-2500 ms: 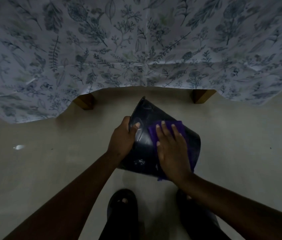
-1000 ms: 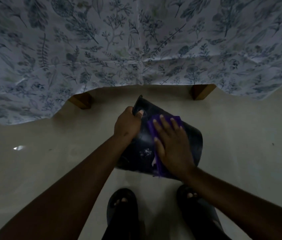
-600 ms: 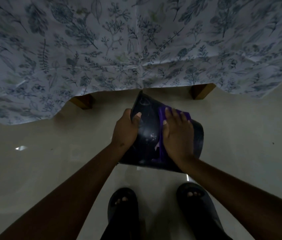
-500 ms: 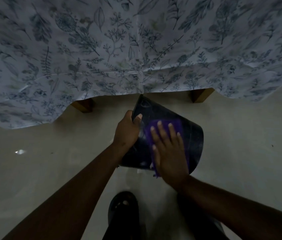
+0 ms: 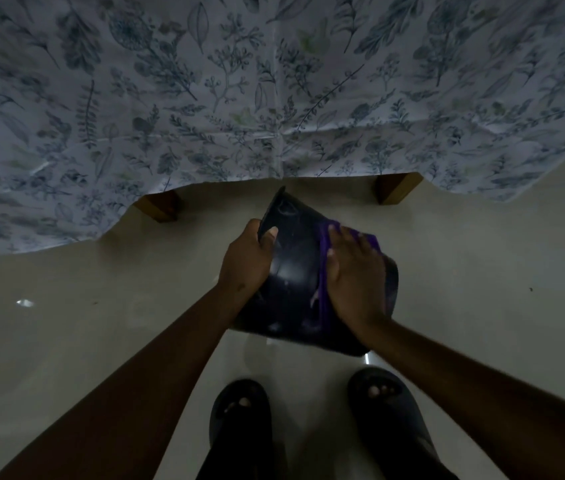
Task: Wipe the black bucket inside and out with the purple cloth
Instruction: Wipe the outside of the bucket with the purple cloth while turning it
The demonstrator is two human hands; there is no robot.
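Head view: glossy black plastic bucket point(image 5: 291, 282) held tipped above the pale tiled floor point(image 5: 481, 289), in front of the leaf-printed tablecloth point(image 5: 274, 98). Left hand point(image 5: 248, 263) clamped on the bucket's edge, thumb over the dark surface. Right hand point(image 5: 355, 275) laid flat, fingers slightly spread, pressing the crumpled purple cloth point(image 5: 322, 271) against the outer wall. Dark sandals point(image 5: 239, 417) below.

Probably mid-way through wiping the outside. Next: turn the bucket with the gripping hand to bring unwiped wall under the cloth; inside not visible, state unknown.
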